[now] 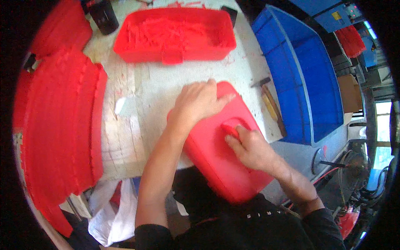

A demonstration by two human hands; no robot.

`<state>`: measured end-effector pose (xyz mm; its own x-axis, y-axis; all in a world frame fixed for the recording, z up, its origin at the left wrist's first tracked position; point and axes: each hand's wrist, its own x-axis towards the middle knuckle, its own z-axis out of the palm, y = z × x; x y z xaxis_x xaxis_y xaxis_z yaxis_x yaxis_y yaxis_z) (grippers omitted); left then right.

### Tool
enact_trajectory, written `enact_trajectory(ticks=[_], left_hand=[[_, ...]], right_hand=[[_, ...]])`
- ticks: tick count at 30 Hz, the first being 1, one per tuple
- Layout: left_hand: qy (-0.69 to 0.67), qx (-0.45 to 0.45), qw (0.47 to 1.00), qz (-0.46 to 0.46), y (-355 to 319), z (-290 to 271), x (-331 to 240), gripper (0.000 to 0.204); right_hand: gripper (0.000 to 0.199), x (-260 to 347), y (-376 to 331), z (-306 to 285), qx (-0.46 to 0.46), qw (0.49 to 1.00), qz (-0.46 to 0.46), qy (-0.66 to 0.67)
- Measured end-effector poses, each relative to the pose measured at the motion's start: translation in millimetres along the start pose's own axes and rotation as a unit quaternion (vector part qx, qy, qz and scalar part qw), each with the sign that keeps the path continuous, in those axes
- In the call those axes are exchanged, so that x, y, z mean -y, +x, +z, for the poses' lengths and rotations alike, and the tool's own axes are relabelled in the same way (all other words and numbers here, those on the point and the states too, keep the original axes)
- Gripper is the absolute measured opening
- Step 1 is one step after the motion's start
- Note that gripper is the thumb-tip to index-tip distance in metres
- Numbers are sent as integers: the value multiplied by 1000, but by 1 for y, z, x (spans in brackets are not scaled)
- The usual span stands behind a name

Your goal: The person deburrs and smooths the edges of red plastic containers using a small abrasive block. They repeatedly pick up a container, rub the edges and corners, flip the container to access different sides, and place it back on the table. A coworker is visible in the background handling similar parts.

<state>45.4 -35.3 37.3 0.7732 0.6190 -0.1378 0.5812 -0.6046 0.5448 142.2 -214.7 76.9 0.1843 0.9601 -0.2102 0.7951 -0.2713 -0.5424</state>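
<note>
A red plastic lid (212, 146) with rounded corners lies tilted across the table's near edge, its near end against my body. My left hand (199, 100) grips its far left edge, with the thumb stretched over the top and the fingertips curled past the rim. In the recess at the lid's middle, the fingers of my right hand (252, 150) close round a red handle (230, 130). Part of the handle is hidden under those fingers. Beyond the lid stands a red plastic bin (143, 56) holding many thin red scraps.
Nested red plastic parts (62, 125) form a long stack on the left. A large blue crate (287, 62) stands at the right, beside a wooden-handled tool (270, 104). A black container (104, 16) sits at the back left. A white bag (112, 216) hangs below the table edge.
</note>
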Motion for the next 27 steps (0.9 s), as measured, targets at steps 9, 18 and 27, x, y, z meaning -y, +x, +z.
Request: enact_trajectory(ticks=[9, 18, 27], left_hand=[[-10, 20, 1000, -20, -8, -2, -1, 58], [-10, -83, 977, -198, -89, -32, 41, 53], [71, -88, 990, 81, -49, -40, 14, 35]], right_hand=[[50, -46, 5, 20, -233, 943, -49, -234], [30, -98, -16, -30, -55, 996, -40, 50], [35, -138, 44, -20, -216, 953, -2, -213]])
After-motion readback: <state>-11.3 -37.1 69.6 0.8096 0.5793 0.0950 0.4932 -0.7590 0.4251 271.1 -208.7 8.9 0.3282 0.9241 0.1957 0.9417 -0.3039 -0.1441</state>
